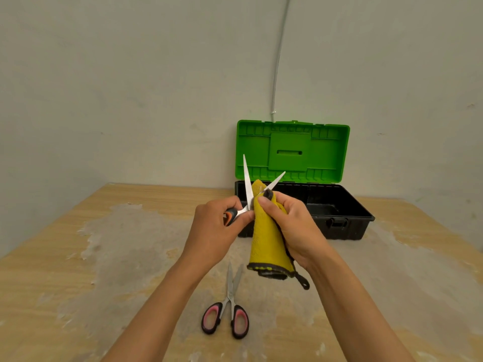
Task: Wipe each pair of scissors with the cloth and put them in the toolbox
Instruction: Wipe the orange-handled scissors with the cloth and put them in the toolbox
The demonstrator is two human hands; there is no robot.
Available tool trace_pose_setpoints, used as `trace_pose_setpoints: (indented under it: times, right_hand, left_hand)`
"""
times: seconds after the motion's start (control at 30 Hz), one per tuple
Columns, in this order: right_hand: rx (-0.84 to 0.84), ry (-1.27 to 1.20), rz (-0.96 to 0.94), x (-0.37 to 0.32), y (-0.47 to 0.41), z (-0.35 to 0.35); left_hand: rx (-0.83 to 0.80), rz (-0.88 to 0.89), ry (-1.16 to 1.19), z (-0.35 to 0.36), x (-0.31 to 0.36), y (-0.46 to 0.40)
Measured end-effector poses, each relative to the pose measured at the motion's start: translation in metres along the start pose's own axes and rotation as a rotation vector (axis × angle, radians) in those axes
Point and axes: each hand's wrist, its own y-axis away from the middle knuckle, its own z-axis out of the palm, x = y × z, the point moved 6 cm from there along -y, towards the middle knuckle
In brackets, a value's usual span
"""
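- Left hand [211, 228]: fingers curled round the orange-and-black handle of the orange scissors [247, 194]; held above the counter [78, 257], blades open in a V and pointing up.
- Right hand [292, 226]: fingers wrapped round the yellow cloth [269, 244]; thumb presses the cloth's upper end against the right-hand blade near the pivot. The dark-hemmed lower end hangs free.
- Pink scissors [226, 314]: flat on the counter nearest the viewer, blades nearly closed, tips pointing away; apparently not yet wiped.
- Toolbox [339, 205]: black tray at the far edge against the wall [130, 87], green lid [292, 148] upright; what shows of the tray holds nothing, though its left end is hidden behind the hands.
- Step in hand, by judgement: wiping the open blades of the first pair.
- Handling note: draw the cloth from pivot toward tip, cloth between skin and edge; treat both faces of each blade; steady the handle so the blades cannot snap together on the wiping fingers; close the blades before laying the pair in the tray.
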Motion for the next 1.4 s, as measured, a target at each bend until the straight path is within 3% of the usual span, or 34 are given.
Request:
trace_pose_setpoints:
  times: [0.37, 0.5, 0.67, 0.97, 1.03, 1.13, 1.2, 1.3, 1.4]
  right_hand:
    - [0.384, -0.231, 0.015, -0.001, -0.025, -0.024]
    - [0.561, -0.012, -0.057, 0.001, -0.021, -0.048]
    - [0.333, 0.384, -0.198, 0.016, -0.001, 0.006]
    - [0.406, 0.497, -0.272, 0.011, -0.002, -0.005]
    - [0.395, 0.396, -0.246, 0.014, -0.003, -0.012]
    - [0.297, 0.053, -0.129, 0.022, -0.003, -0.02]
    - [0.21, -0.112, -0.06, 0.027, -0.002, -0.022]
    - [0.09, -0.227, 0.008, 0.033, 0.001, -0.019]
    - [0.003, -0.206, 0.035, 0.037, 0.003, -0.009]
  left_hand:
    - [0.007, 0.05, -0.149, -0.002, 0.004, 0.0]
    - [0.035, -0.07, -0.18, 0.002, -0.017, 0.011]
    - [0.015, -0.042, -0.306, 0.025, -0.009, 0.014]
    - [-0.255, 0.191, -0.484, 0.042, -0.002, 0.038]
    - [-0.28, 0.164, -0.38, 0.039, -0.007, 0.038]
    - [-0.32, 0.093, -0.066, 0.035, -0.014, 0.038]
    - [-0.262, 0.09, 0.05, 0.03, -0.016, 0.034]
    - [-0.031, 0.087, -0.124, 0.019, -0.019, 0.024]
    - [-0.081, -0.049, -0.11, 0.027, -0.024, 0.018]
